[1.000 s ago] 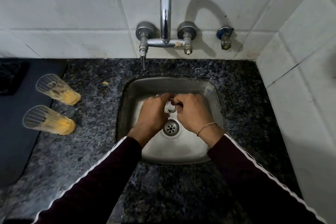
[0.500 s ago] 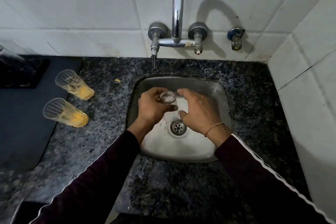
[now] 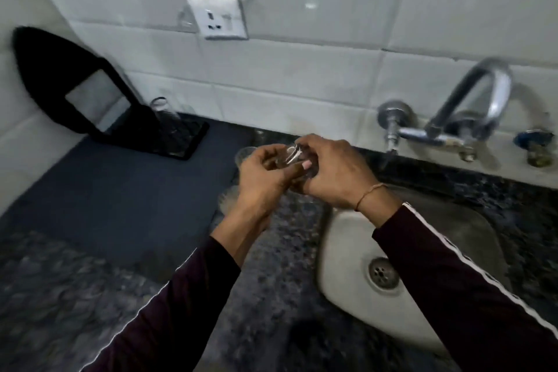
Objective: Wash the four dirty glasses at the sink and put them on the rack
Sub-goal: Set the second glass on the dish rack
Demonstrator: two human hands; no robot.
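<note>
A clear glass point(image 3: 292, 157) is held between both hands above the granite counter, left of the sink point(image 3: 344, 238). My left hand point(image 3: 262, 178) curls round it from the left, and my right hand point(image 3: 335, 175) grips it from the right. Two dirty glasses point(image 3: 241, 154) lie on the counter behind my left hand, mostly hidden and blurred. A black rack point(image 3: 178, 137) stands at the back left on a dark mat, and a clear glass point(image 3: 160, 109) stands on it.
The tap point(image 3: 471, 106) juts from the tiled wall above the sink. A dark mat point(image 3: 114, 190) covers the counter on the left. A wall socket point(image 3: 217, 19) sits above it. A black folded piece point(image 3: 60, 78) leans against the left wall.
Both hands lifted the glass out of the sink and carried it up and to the left. My view swung left, bringing the rack and mat into sight.
</note>
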